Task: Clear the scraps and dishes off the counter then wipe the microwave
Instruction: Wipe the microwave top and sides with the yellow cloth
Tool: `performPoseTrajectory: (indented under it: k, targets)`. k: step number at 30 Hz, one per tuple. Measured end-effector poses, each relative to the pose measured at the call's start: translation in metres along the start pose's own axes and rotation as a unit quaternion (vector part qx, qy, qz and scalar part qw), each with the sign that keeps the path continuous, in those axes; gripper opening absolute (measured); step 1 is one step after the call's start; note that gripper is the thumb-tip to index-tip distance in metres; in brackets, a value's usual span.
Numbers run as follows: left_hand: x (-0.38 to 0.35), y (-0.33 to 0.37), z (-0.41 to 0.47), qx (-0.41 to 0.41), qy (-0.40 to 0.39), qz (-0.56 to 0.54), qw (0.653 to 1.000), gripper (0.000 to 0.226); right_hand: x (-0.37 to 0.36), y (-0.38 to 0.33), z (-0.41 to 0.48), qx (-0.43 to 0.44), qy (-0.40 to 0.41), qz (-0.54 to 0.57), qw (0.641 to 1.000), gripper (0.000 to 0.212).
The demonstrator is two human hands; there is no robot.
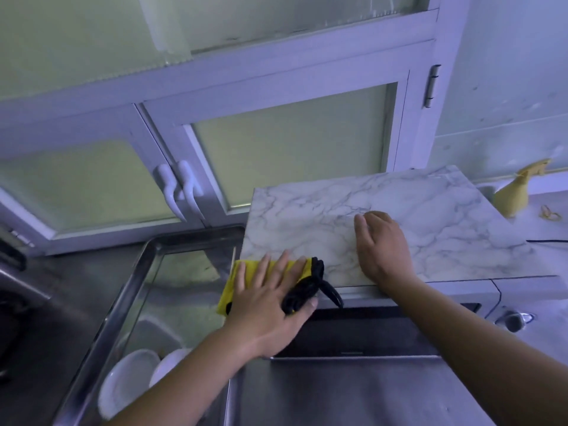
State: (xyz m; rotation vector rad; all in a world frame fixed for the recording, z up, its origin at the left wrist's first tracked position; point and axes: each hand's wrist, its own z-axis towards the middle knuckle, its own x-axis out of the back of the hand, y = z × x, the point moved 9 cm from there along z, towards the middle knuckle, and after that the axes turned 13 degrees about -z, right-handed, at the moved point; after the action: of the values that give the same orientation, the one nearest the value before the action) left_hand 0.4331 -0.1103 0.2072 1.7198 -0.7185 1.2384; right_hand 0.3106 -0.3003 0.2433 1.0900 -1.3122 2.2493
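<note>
Left hand [270,305] presses yellow cloth [236,281] on microwave [384,222] (marbled top); right hand [382,244] flat.

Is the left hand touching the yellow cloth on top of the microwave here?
Touching. The head view shows the left hand lying flat, fingers spread, on the yellow cloth at the front left corner of the microwave top.

The microwave [399,216] sits at centre right of the frame on the tabletop [338,395]. A cloth [227,293] lies on its top's lower-left corner, under the left hand [270,305]. The right hand [381,244] rests on the top to the right of it. The sink [129,290] lies at lower left, with dishes [129,379] in it. A spray bottle [513,195] stands at the far right, and cabinet doors [276,149] fill the upper frame.
</note>
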Motion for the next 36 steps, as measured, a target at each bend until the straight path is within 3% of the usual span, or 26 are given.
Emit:
performPoseTrajectory:
  k: [4, 7, 11, 16, 18, 20, 23, 25, 32, 36]
  targets:
    - [0.002, 0.003, 0.030, 0.022, -0.003, 0.000, 1.000, 0.072, -0.003, 0.016, 0.003, -0.063, 0.004, -0.031, 0.998, 0.038]
    - [0.008, 0.005, 0.095, 0.047, -0.028, 0.026, 0.998, 0.076, -0.005, 0.018, 0.002, -0.073, 0.005, -0.028, 0.997, 0.049]
    - [0.030, 0.012, 0.193, 0.078, -0.028, -0.002, 0.997, 0.075, 0.002, 0.021, 0.002, -0.084, 0.024, -0.014, 0.996, 0.039]
    - [0.040, 0.012, 0.255, 0.106, -0.023, -0.019, 0.994, 0.072, 0.018, 0.028, -0.008, -0.066, 0.033, 0.032, 0.997, 0.040]
    - [0.040, 0.013, 0.261, 0.109, -0.012, -0.010, 0.994, 0.073, 0.038, 0.044, -0.008, -0.022, 0.041, -0.047, 0.998, 0.047]
    - [0.039, 0.014, 0.259, 0.112, -0.011, -0.006, 0.994, 0.073, 0.064, 0.080, 0.001, 0.005, 0.042, -0.182, 0.982, 0.050]
    - [0.040, 0.021, 0.244, 0.114, -0.023, -0.006, 0.993, 0.072, 0.083, 0.146, 0.016, -0.070, -0.079, -0.305, 0.947, 0.054]
    - [0.035, 0.036, 0.221, 0.091, -0.038, -0.005, 0.995, 0.072, 0.082, 0.165, 0.017, -0.109, -0.128, -0.301, 0.939, 0.056]
    - [-0.017, 0.097, 0.053, -0.107, -0.071, -0.009, 0.992, 0.063, 0.075, 0.168, 0.017, -0.074, -0.179, -0.316, 0.929, 0.069]
    - [-0.017, 0.101, 0.026, -0.103, -0.054, 0.002, 0.993, 0.060, 0.078, 0.177, 0.015, -0.039, -0.201, -0.275, 0.939, 0.077]
